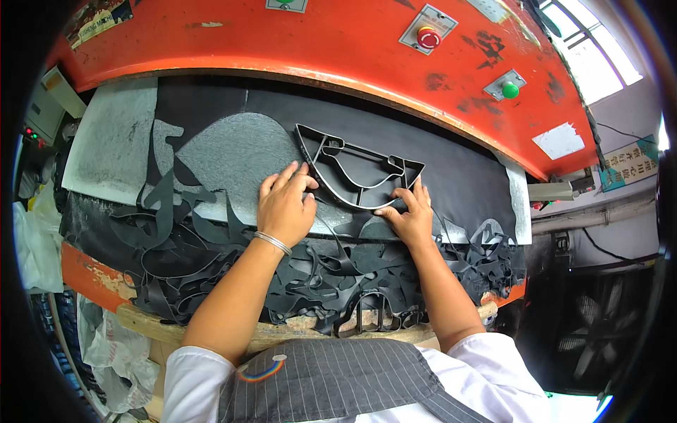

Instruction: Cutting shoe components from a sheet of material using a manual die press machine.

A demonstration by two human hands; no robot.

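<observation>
A curved steel cutting die (361, 188), with cross-braces and a shaped inner blade, lies on a black leather-like sheet (451, 169). My left hand (288, 203) is at the die's left edge, its fingers bent against the rim. On the lower right corner, my right hand (412, 213) grips the rim between thumb and fingers. Left of the die, a large cut-away area of the sheet bares the grey board (236, 151) underneath. The undersides of my fingertips are hidden.
Dark offcuts (317, 282) pile along the front, with another metal die (370, 314) among them by the wooden edge (282, 331). Beyond the sheet rises an orange machine beam (317, 49) with a red button (428, 38) and a green button (510, 89). A fan (592, 324) stands right.
</observation>
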